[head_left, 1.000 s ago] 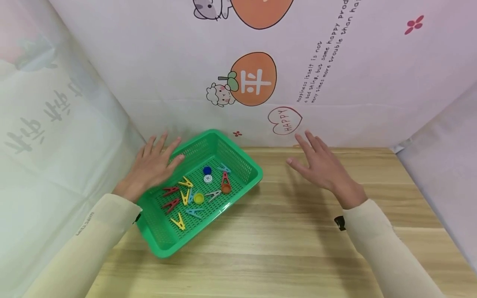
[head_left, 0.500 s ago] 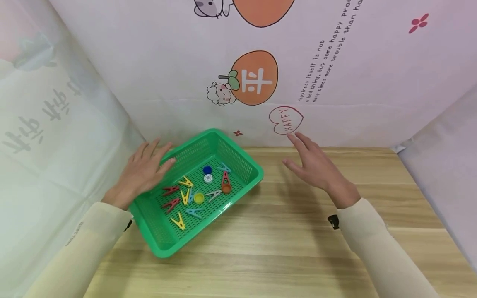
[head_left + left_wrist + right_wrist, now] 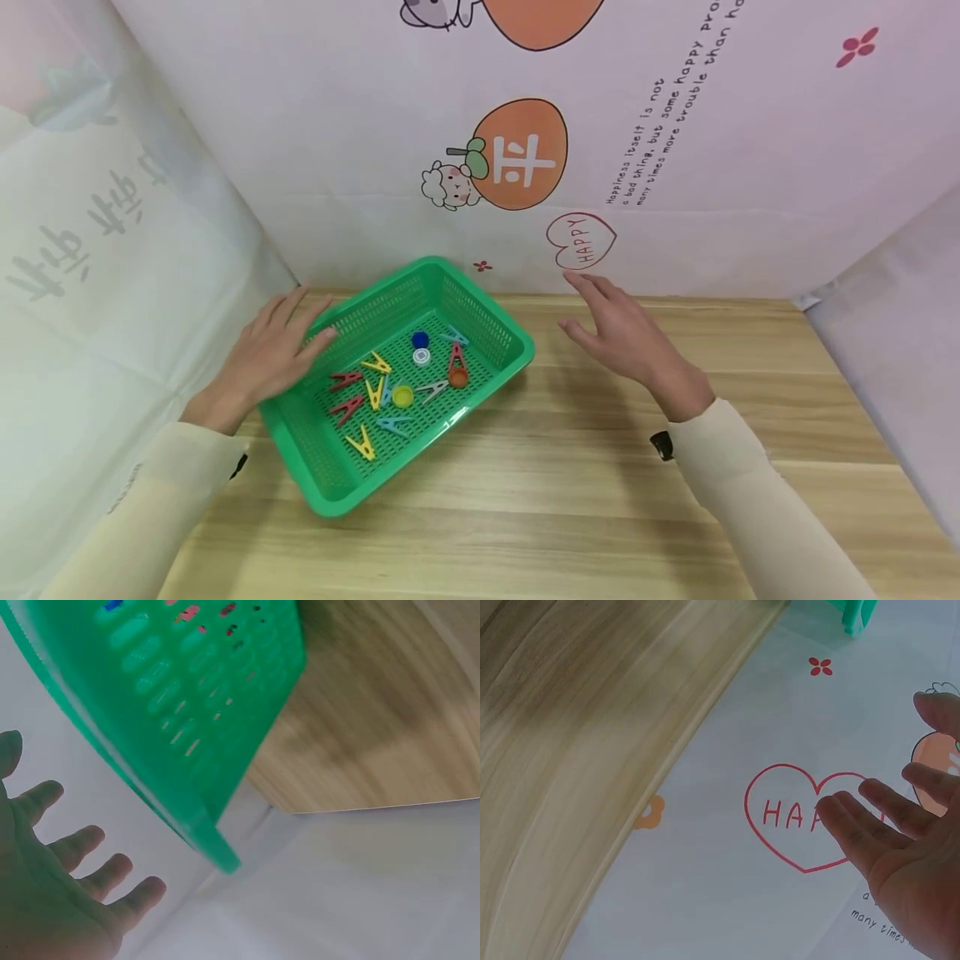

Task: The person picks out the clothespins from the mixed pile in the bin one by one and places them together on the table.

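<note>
A green plastic basket (image 3: 482, 400) with slotted sides stands at the left of the wooden table. In it lie small clothespins, among them a red clothespin (image 3: 347, 408), a yellow clothespin (image 3: 362, 443) and a grey clothespin (image 3: 432, 390). Bottle caps lie among them: a blue cap (image 3: 420, 340), a white cap (image 3: 422, 357), a yellow cap (image 3: 402, 396) and an orange cap (image 3: 458, 377). My left hand (image 3: 262, 354), fingers spread, overlaps the basket's left rim in the head view and holds nothing. My right hand (image 3: 626, 342) is off to the basket's right, fingers extended, holding nothing.
A white printed sheet (image 3: 360, 150) rises behind the table's back edge. Another pale sheet (image 3: 82, 333) closes off the left side, and a third (image 3: 900, 317) the right. Bare wooden tabletop (image 3: 525, 500) extends in front and to the right of the basket.
My left hand has moved left and a little down, from over the basket toward its outer rim. My right hand has shifted slightly left. The basket and its contents stay put.
</note>
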The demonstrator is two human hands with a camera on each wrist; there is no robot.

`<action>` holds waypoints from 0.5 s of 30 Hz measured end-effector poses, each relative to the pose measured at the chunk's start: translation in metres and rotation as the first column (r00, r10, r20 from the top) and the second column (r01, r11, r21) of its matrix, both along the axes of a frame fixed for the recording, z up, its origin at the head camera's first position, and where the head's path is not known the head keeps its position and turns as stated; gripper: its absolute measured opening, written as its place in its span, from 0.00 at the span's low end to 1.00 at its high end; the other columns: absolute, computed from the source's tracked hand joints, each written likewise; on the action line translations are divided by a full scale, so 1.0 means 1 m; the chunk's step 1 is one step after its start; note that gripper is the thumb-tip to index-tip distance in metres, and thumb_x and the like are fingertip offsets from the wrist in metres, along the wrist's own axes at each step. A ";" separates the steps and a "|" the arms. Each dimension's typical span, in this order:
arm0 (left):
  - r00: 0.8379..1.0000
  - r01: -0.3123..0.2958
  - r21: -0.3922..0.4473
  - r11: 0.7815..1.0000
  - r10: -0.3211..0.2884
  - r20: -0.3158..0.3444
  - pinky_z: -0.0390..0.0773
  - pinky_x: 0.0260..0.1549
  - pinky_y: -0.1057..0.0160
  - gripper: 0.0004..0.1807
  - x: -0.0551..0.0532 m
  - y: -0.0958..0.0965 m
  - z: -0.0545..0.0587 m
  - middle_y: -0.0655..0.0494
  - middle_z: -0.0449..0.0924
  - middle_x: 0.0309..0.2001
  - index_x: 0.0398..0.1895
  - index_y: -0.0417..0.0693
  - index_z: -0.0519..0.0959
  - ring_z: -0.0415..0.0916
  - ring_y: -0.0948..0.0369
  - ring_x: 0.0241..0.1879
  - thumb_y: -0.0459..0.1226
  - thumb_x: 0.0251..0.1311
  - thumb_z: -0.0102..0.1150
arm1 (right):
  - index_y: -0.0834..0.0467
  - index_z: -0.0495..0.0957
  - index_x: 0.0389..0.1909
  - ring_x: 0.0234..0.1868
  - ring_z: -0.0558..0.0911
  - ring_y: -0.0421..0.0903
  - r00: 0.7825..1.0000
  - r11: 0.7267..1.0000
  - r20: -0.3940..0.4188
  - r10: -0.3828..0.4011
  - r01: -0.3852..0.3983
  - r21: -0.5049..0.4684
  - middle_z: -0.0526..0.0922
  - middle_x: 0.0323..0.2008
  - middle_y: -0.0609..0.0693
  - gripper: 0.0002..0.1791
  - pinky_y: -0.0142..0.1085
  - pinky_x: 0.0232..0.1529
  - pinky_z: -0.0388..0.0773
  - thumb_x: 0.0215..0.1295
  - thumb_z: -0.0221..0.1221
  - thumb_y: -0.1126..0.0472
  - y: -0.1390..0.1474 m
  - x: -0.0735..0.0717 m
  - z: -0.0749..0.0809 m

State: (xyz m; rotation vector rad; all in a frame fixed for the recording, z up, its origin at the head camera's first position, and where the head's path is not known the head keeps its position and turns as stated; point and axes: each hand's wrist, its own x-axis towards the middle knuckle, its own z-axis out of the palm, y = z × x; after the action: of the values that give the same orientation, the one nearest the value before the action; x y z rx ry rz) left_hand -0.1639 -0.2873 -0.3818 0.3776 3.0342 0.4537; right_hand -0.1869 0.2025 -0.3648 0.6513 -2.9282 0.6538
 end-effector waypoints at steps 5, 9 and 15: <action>0.999 0.012 0.017 1.000 -0.012 -0.036 0.55 0.71 0.15 0.35 0.003 -0.008 -0.006 0.34 0.43 0.89 0.88 0.52 0.57 0.43 0.28 0.85 0.55 0.87 0.43 | 0.55 0.60 0.86 0.77 0.73 0.69 1.000 1.000 0.005 0.004 -0.003 -0.010 0.70 0.78 0.66 0.38 0.68 0.75 0.71 0.81 0.61 0.52 -0.010 0.001 -0.002; 0.998 0.016 0.031 0.999 -0.014 -0.057 0.56 0.69 0.14 0.34 0.006 -0.013 -0.010 0.34 0.45 0.88 0.88 0.53 0.58 0.45 0.27 0.84 0.54 0.87 0.44 | 0.56 0.62 0.85 0.76 0.74 0.68 1.000 1.000 -0.008 0.015 -0.015 -0.009 0.73 0.76 0.66 0.37 0.69 0.78 0.67 0.80 0.61 0.53 -0.018 0.001 -0.003; 0.998 0.010 0.051 0.999 -0.007 -0.069 0.58 0.69 0.15 0.33 0.011 -0.017 -0.015 0.32 0.49 0.87 0.87 0.52 0.59 0.49 0.26 0.82 0.53 0.87 0.45 | 0.56 0.64 0.84 0.74 0.76 0.66 0.999 1.000 -0.020 0.028 -0.028 -0.008 0.75 0.75 0.65 0.37 0.67 0.73 0.75 0.80 0.63 0.52 -0.029 0.002 -0.004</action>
State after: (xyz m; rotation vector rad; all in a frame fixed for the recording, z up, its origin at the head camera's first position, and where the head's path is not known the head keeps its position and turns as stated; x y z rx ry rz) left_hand -0.1531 -0.3045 -0.3973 0.4170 3.0909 0.5297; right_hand -0.1850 0.1733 -0.3688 0.6953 -2.9023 0.6575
